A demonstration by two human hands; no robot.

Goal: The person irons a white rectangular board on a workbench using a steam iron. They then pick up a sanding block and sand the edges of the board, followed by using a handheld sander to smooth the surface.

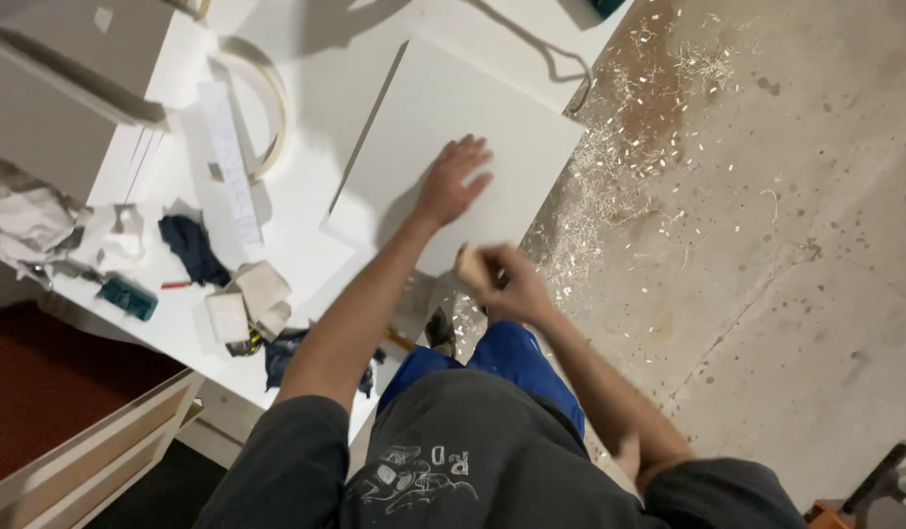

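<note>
A white panel (453, 137) lies on the white workbench (306, 59), its corner jutting over the edge. The left hand (451, 181) presses flat on it, fingers spread. Just below, the right hand (507, 284) is closed around a small wooden block (468, 264) at the panel's near edge. Left of the left forearm lie sanding blocks (247, 304), a dark rag (193, 247) and a tape ring (262, 108); right of both hands, wood shavings (610, 167) litter the concrete floor (796, 245).

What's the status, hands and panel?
Left hand flat on the white rectangular panel. Right hand grips a small tan block at the panel's near edge. Wood shavings litter the floor.
</note>
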